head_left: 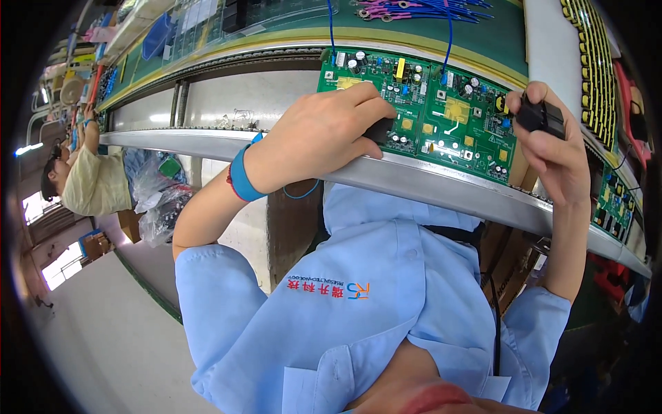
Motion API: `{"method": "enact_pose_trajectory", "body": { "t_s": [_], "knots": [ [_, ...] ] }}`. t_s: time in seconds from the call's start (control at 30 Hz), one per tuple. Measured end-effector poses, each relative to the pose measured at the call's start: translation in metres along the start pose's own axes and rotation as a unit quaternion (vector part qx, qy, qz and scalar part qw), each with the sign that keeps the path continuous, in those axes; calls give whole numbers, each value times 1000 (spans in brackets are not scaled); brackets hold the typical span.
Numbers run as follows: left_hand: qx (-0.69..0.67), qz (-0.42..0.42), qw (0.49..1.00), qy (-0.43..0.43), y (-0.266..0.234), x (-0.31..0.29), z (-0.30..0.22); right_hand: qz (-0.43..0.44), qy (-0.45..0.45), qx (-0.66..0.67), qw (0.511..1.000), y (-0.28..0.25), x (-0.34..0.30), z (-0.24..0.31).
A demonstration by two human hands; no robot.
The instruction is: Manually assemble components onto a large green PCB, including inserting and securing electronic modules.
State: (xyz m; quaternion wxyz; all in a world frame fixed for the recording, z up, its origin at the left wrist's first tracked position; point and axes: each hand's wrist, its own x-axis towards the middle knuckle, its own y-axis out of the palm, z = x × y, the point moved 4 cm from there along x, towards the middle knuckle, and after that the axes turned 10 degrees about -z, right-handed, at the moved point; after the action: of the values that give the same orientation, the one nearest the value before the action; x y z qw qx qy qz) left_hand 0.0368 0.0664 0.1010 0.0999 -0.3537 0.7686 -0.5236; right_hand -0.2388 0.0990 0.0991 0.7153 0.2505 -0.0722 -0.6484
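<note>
My left hand [321, 134], with a blue wrist strap [245, 176], is over the left part of a green circuit board [441, 141]. Its fingers are closed round a dark block-shaped component [380, 130] at the board's surface; the hand covers much of it, and I cannot tell whether it is seated. At the board's right end, my right hand [558, 148] grips black block-shaped components [541, 117] between thumb and fingers, raised above the board. Capacitors, a yellow part [400, 68] and gold pads show on the board. Two blue wires [448, 45] rise from its far edge.
The board lies on a metal-edged conveyor rail [441, 172] in front of my body. Beyond are blue wires with pink-sleeved ring terminals [407, 10] on a green surface. Rows of yellow-and-black parts [593, 69] stand at right, near another circuit board [614, 200]. A co-worker [93, 172] is far left.
</note>
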Motion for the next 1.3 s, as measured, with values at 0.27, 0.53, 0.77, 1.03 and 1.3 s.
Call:
{"method": "enact_pose_trajectory", "body": {
  "t_s": [0.27, 0.53, 0.77, 1.03, 1.3],
  "knots": [
    [-161, 3, 985, -56, -16, 4, 6, -14, 27, -260, 965, 26, -13, -9],
    [-388, -40, 899, -199, -16, -2, 32, 53, -240, -593, 766, 65, -17, -32],
    [-523, -56, 813, -250, -21, -15, 50, 54, -230, -721, 651, 80, -18, -35],
    [-568, -66, 784, -241, -16, -30, 61, 57, -213, -752, 621, 85, -16, -32],
    [-517, -38, 814, -261, -15, -33, 57, 64, -210, -759, 612, 82, -14, -34]
  ]
}}
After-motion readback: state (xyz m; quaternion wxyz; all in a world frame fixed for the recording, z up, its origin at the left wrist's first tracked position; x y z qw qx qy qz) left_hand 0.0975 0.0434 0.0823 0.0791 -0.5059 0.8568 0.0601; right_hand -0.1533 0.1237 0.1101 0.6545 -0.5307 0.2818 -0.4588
